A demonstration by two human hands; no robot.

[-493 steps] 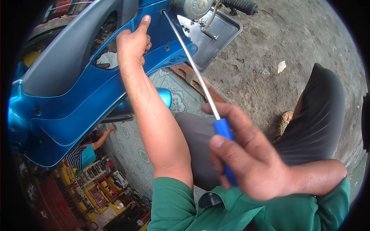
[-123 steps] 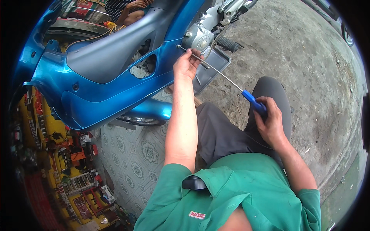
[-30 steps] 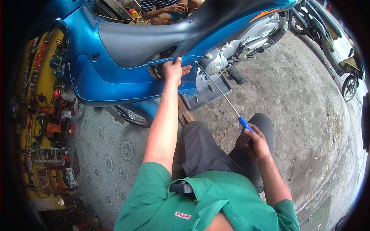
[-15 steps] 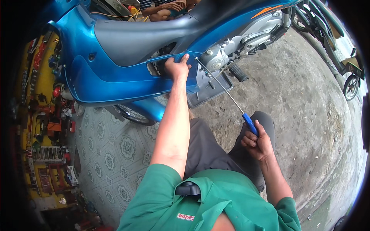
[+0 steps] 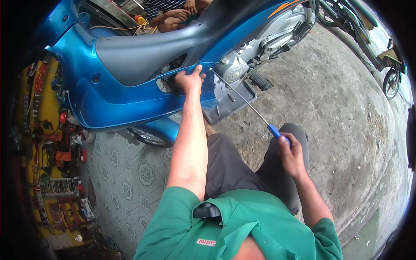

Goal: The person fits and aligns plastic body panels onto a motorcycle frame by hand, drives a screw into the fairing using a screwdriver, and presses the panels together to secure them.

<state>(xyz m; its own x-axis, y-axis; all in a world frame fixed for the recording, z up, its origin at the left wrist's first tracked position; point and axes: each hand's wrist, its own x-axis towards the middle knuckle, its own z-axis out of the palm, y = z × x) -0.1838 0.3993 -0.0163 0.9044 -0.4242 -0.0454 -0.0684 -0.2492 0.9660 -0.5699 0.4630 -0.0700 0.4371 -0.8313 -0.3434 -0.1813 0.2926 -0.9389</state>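
Note:
In front of me stands a motorbike with a glossy blue side fairing [image 5: 130, 102] and a grey inner panel [image 5: 130, 58]. My left hand [image 5: 190, 81] grips the fairing's rear upper edge, thumb on the outer face and fingers going behind it, beside an opening in the bodywork. A long screwdriver with a blue handle [image 5: 274, 130] is in my right hand [image 5: 292, 157], fingers wrapped round the handle. Its thin shaft [image 5: 245, 101] slants up and left, and the tip meets the fairing's rear edge near the silver engine [image 5: 234, 67].
A grey tray [image 5: 236, 104] with small parts sits on the concrete under the engine. The front wheel [image 5: 149, 138] is low at left. Tools hang on a yellow board [image 5: 50, 151] at far left. Another person [image 5: 171, 13] sits beyond the bike; a second motorbike [image 5: 368, 47] stands at right.
My view has shifted slightly, so the bike appears further left. My right hand has moved a little and turned on the screwdriver handle. The left hand keeps its hold on the fairing.

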